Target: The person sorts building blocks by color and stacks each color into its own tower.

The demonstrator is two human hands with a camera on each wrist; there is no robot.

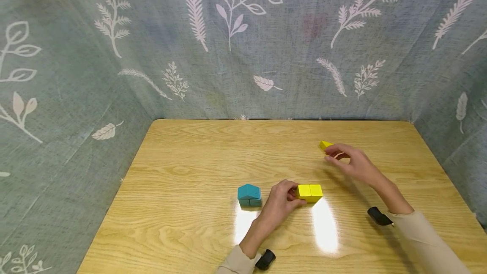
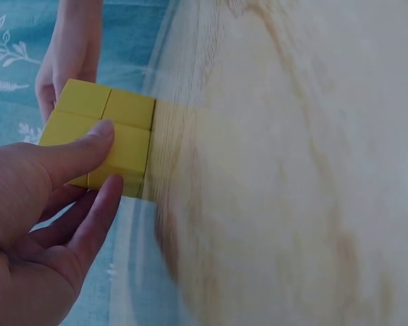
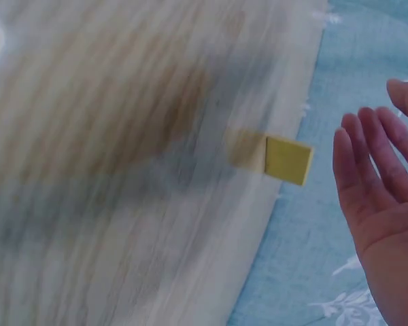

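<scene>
My left hand [image 1: 279, 202] holds a stack of yellow blocks [image 1: 310, 193] on the table by its left side. The left wrist view shows my thumb across the face of these yellow cubes [image 2: 129, 149] and a fingertip at their edge. Farther back on the right, a single yellow triangular block [image 1: 325, 145] lies by the fingertips of my right hand [image 1: 351, 162]. In the right wrist view, that yellow block [image 3: 287, 161] stands apart from the loosely bent fingers, and nothing is in the hand. Left of my left hand stands a blue block house [image 1: 249, 195] with a peaked top.
The wooden table [image 1: 182, 223] carries all the blocks. A grey-green leaf-patterned cloth [image 1: 236, 92] hangs behind it and along both sides. Black bands [image 1: 265, 260] are on both wrists.
</scene>
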